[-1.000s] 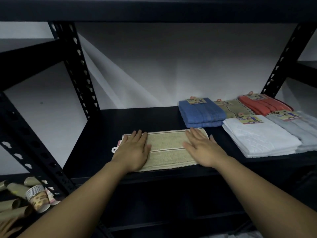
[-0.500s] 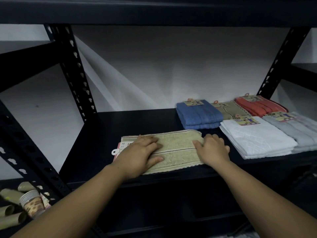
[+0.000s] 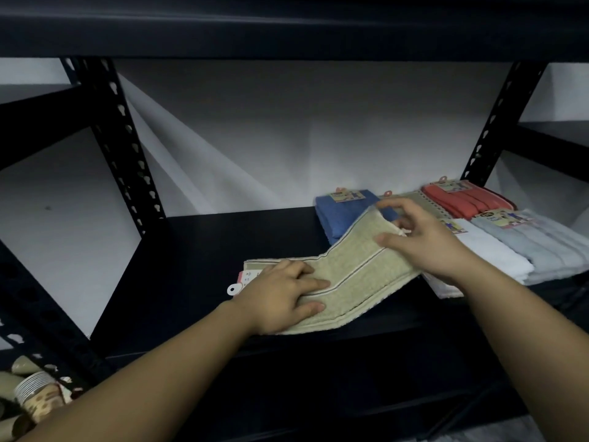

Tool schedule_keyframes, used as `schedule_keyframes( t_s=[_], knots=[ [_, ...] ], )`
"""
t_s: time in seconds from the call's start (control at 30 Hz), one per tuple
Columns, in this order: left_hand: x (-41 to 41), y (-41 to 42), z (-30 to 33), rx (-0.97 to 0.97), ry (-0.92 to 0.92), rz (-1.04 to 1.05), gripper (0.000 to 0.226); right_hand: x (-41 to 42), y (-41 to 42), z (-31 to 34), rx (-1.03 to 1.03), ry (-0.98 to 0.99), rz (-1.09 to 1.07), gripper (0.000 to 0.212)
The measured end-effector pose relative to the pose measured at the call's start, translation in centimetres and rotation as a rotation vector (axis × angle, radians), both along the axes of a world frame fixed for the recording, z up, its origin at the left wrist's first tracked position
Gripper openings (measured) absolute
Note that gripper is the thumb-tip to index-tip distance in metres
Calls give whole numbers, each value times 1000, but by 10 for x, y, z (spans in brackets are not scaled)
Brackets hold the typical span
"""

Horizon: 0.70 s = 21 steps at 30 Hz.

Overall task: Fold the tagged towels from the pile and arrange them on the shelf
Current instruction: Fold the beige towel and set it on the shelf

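A beige towel with a dark stripe lies folded on the black shelf. Its paper tag sticks out at the left end. My left hand presses flat on the towel's left half, fingers spread. My right hand pinches the towel's right end and holds it raised off the shelf, in front of the blue towel.
Folded tagged towels fill the shelf's right side: blue, a beige one behind my hand, red, white and grey. Black perforated posts frame the shelf. Paper cups lie lower left.
My right hand has gripped the towel's right end and lifted it up off the shelf. My left hand stayed pressed on the left half.
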<state>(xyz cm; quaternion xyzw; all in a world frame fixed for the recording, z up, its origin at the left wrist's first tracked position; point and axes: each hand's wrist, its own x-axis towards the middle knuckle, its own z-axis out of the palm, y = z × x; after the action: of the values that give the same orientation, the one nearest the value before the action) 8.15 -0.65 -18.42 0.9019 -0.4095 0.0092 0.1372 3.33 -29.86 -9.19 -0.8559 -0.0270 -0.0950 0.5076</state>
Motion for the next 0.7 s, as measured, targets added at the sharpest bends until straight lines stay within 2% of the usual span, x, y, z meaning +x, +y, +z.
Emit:
schedule_keyframes(
  t_s=[0.1, 0.17, 0.33, 0.47, 0.53, 0.7],
  knots=[
    [4, -16, 0, -18, -8, -10, 57, 1, 4, 18, 5, -14, 55, 28],
    [6, -23, 0, -25, -5, -2, 56, 2, 11, 24, 8, -3, 86, 23],
    [7, -16, 7, -111, 80, 23, 65, 10, 33, 27, 24, 63, 104, 30],
    [10, 33, 10, -247, 73, 133, 70, 15, 59, 27, 14, 135, 171, 33],
    [10, 66, 9, -246, 107, 160, 75, 18, 78, 24, -29, 163, 216, 33],
    [1, 97, 0, -157, 243, 186, 107, 32, 128, 6, -129, 234, 286, 34]
  ],
)
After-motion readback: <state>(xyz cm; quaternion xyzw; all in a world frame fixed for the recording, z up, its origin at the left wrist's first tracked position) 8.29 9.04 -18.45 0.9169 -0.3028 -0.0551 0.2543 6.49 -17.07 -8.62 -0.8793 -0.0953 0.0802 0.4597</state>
